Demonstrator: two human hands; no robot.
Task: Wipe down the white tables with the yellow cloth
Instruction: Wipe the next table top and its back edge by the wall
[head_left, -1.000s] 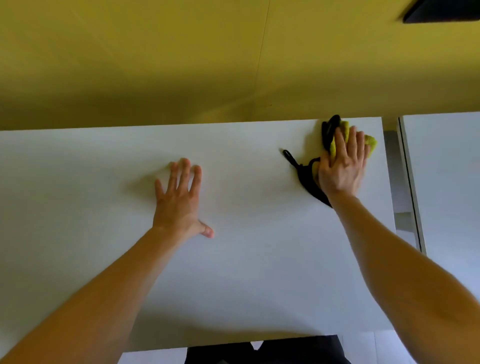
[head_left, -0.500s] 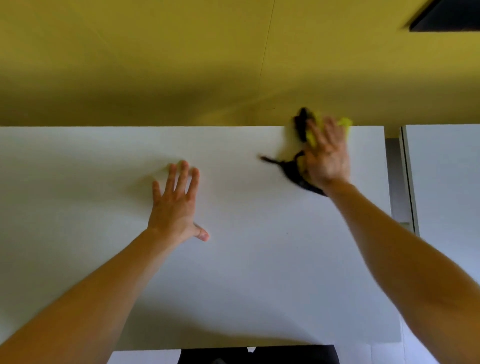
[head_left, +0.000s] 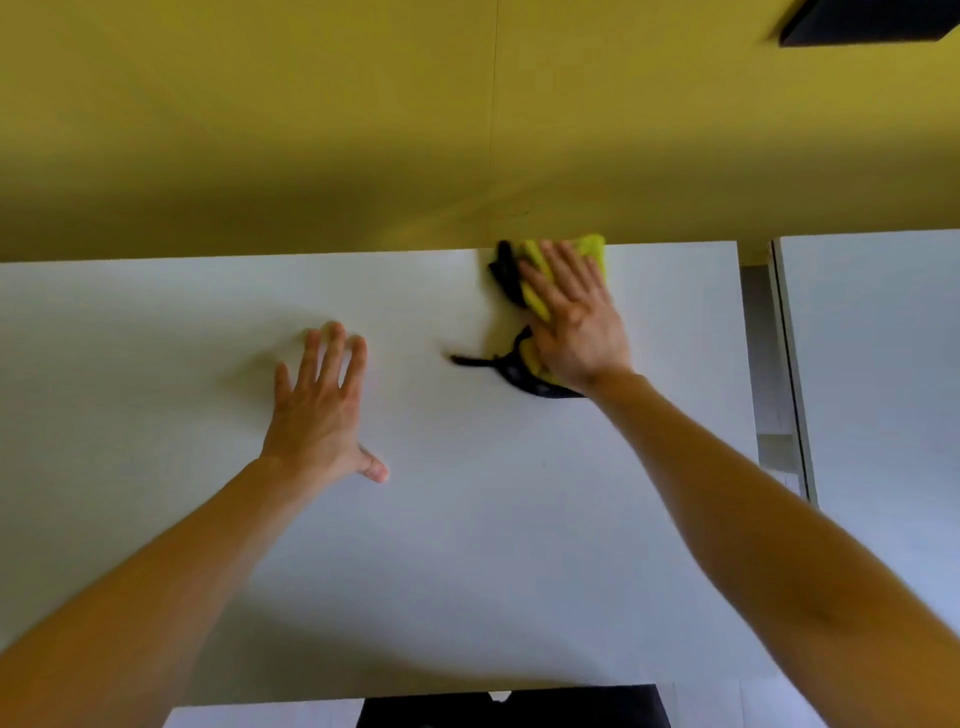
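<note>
Pressing flat on the yellow cloth (head_left: 589, 249), the right hand (head_left: 576, 322) lay with its fingers straight and close together. The hand was released, with no finger curled round the fabric. The cloth lay bunched under the palm and fingers, on the white table (head_left: 467, 545). A yellow fold showed just beyond the fingertips, at the far edge of the table where it met the yellow wall (head_left: 311, 130). A black border (head_left: 505, 275) of the cloth showed beside the fingers, on the side toward the left hand. More of the black border emerged beneath the heel of the right hand. From it a thin black strip (head_left: 470, 360) ran toward the left hand; the strip was blurred.

The left hand (head_left: 319, 410) rested palm down on the same table, well apart from the cloth. Its fingers were straight and slightly spread, with the thumb extended toward the right arm. It held nothing.

On the outer side of the right hand, a narrow gap (head_left: 756, 338) separated the table from a second white table (head_left: 872, 364). Far beyond the right fingertips, a dark object (head_left: 872, 23) sat at the upper corner of the view; its kind could not be determined. Dark clothing (head_left: 509, 706) showed past the near table edge, between the two forearms.
</note>
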